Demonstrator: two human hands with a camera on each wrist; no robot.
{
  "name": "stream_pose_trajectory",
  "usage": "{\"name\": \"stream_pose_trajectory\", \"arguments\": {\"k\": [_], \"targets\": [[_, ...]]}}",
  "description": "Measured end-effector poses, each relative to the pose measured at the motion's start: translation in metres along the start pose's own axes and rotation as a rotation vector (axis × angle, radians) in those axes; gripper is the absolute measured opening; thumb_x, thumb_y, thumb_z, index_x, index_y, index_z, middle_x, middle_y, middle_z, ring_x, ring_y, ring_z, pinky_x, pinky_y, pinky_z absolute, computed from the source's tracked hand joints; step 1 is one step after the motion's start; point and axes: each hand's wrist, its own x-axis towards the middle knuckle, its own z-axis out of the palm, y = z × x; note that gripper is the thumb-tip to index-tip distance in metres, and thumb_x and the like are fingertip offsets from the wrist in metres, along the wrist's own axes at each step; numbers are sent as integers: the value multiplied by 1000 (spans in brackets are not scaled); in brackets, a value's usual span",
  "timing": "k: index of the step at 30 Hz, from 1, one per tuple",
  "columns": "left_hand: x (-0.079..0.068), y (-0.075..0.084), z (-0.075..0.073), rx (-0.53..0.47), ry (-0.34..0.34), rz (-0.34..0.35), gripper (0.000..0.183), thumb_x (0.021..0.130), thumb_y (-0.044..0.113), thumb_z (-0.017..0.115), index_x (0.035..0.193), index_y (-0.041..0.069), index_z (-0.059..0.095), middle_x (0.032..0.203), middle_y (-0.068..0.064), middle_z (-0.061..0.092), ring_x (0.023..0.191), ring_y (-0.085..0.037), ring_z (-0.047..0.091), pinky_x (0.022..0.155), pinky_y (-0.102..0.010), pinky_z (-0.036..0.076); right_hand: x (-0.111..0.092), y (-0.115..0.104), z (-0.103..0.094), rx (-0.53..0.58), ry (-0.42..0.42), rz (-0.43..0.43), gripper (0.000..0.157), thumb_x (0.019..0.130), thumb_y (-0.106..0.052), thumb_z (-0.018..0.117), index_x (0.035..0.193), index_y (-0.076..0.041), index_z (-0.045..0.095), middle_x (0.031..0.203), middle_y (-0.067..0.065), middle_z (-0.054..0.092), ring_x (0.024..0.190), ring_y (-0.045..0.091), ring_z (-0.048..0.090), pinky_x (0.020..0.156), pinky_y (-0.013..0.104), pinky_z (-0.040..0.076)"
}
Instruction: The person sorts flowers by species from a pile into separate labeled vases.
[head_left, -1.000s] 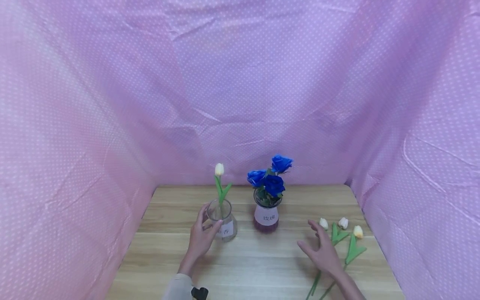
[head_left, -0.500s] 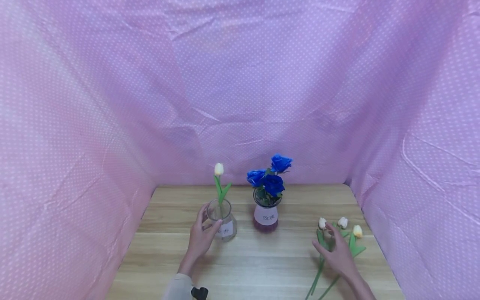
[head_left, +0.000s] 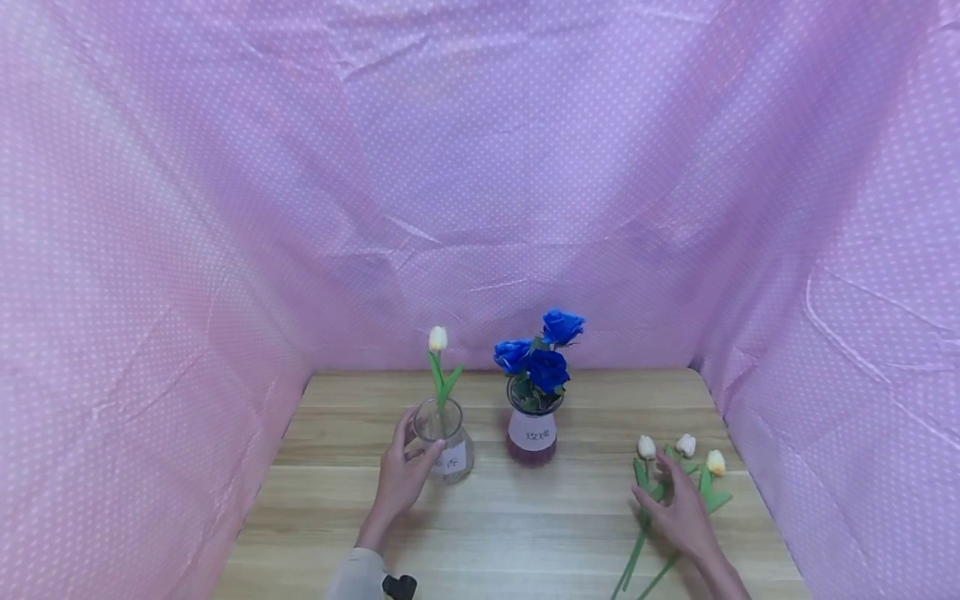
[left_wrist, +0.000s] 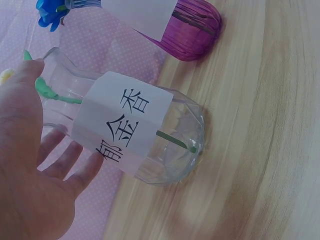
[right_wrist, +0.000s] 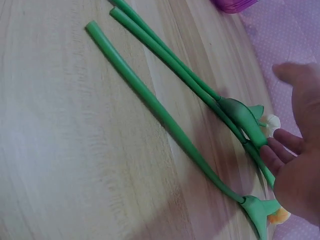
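My left hand (head_left: 402, 482) grips a clear glass vase (left_wrist: 187, 120) at its neck, thumb near the rim and fingers on the other side. The vase stands on the table with a white label (left_wrist: 122, 125) in black characters. A single white tulip (head_left: 438, 338) rises from it, its stem showing through the glass. On the right, my right hand (head_left: 681, 515) hovers among artificial tulips lying flat, thumb and fingers spread apart. Its fingertips are at the leaves of the left tulip (head_left: 647, 447). Beside it lie another white tulip (head_left: 686, 445) and a yellowish one (head_left: 716, 462).
A purple-bottomed vase (head_left: 531, 450) with a white label holds several blue roses (head_left: 547, 370) between the two hands, towards the back. Pink dotted cloth (head_left: 480, 167) walls in the wooden table (head_left: 495, 533) at the back and both sides.
My right hand has moved right, from left of the lying tulips to over them, its thumb and fingers slightly closer together. The left hand and its vase have stayed put.
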Motion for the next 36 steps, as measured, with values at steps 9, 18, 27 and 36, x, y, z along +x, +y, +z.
{"name": "stream_pose_trajectory", "arguments": {"k": [9, 18, 27, 36], "targets": [[0, 1, 0, 1, -1, 0, 81, 105, 26, 83, 173, 13, 41, 162, -25, 63, 150, -51, 61, 113, -61, 65, 9, 2, 1, -70, -55, 38, 77, 102, -21, 85, 162, 8, 48, 145, 36, 70, 137, 58, 65, 119, 79, 49], [-2, 2, 0, -3, 2, 2, 80, 104, 26, 84, 172, 16, 42, 162, -24, 64, 151, -51, 61, 112, -62, 65, 19, 4, 7, -101, -63, 25, 67, 100, -14, 83, 157, 9, 54, 137, 34, 75, 131, 57, 69, 117, 78, 51], [-1, 1, 0, -8, 0, -11, 81, 104, 27, 84, 172, 17, 42, 163, -23, 63, 152, -50, 60, 114, -61, 64, 27, 0, 8, -70, -38, 63, 60, 96, -3, 82, 150, 9, 61, 125, 29, 80, 118, 48, 76, 111, 70, 59], [-1, 0, 0, -6, -3, -14, 83, 105, 28, 84, 173, 15, 40, 163, -23, 63, 153, -50, 59, 114, -62, 64, 31, -4, 3, -15, -14, 82, 54, 96, 2, 78, 147, 9, 64, 116, 24, 82, 110, 40, 78, 90, 33, 67]]}}
